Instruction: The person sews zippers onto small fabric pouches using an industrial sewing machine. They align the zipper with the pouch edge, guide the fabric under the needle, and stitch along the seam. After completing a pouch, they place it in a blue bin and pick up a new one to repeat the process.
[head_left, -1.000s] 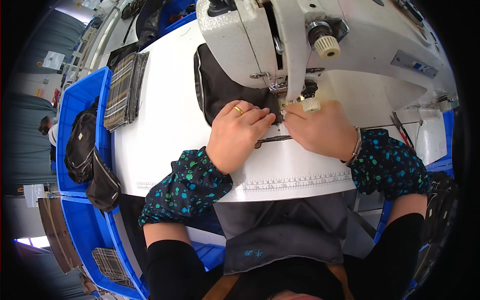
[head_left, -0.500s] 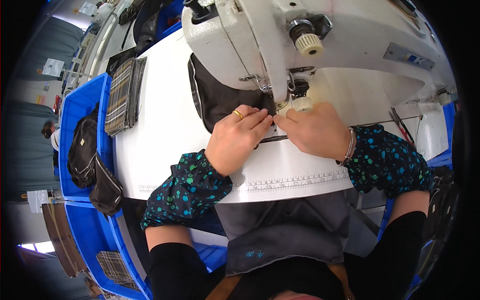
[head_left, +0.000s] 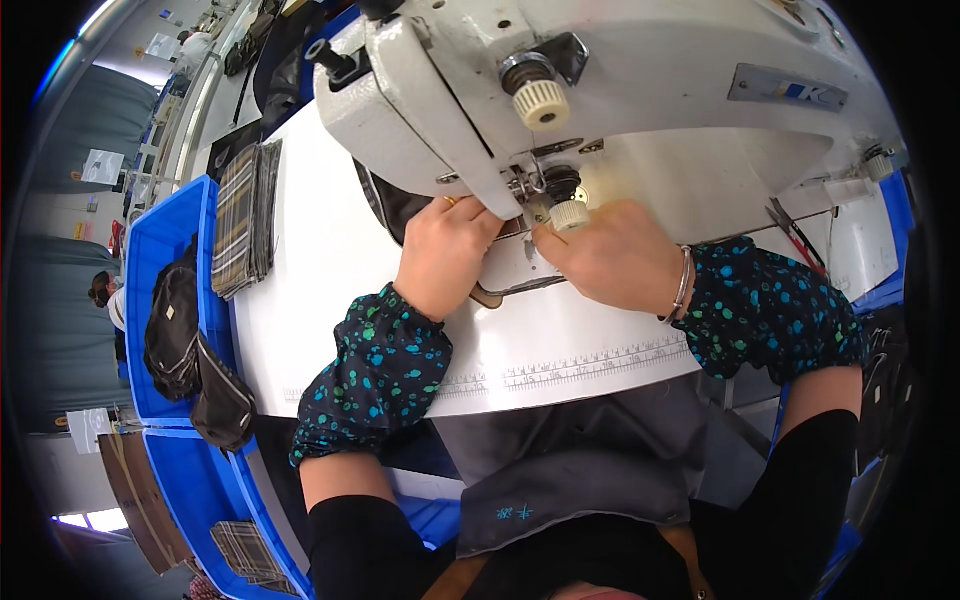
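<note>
A black fabric piece with a zipper (head_left: 388, 208) lies on the white sewing table, partly hidden behind the head of the sewing machine (head_left: 440, 110). My left hand (head_left: 445, 250) has its fingers curled onto this fabric, with the fingertips tucked behind the machine head. Close to the presser foot, on its right, my right hand (head_left: 618, 255) is closed in a pinch. Whatever sits between its fingertips cannot be made out. Between the hands, bare metal plate shows below the needle area.
Folded plaid cloth pieces (head_left: 243, 220) are stacked at the table's left. Beside them, a blue bin (head_left: 140, 330) holds black zippered pouches (head_left: 175, 330); a second blue bin (head_left: 180, 470) contains plaid cloth. Red-handled scissors (head_left: 800, 240) lie right. A ruler strip (head_left: 600, 362) runs along the front edge.
My left hand has moved forward beneath the machine head, and less of the black fabric shows. The right hand stays near the presser foot. The whole view has shifted slightly.
</note>
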